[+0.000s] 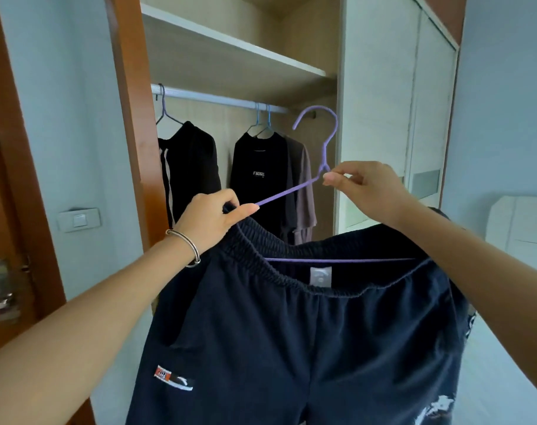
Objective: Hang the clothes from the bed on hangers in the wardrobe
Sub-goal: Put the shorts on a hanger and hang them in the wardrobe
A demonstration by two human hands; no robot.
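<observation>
While dark navy elastic-waist bottoms are hanging on the thin purple wire hanger, short of the wardrobe's white rail, left hand is pinching waistband onto the hanger arm, likely against slipping; right hand is pinching the neck, leaving hook free.

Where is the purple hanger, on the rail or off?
Off. The purple hanger has its hook in the air, not over the wardrobe rail; the right hand and left hand hold it.

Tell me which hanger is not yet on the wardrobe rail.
The purple hanger, pinched by the left hand and right hand, navy shorts on it; the other three hangers hook over the rail.
</observation>
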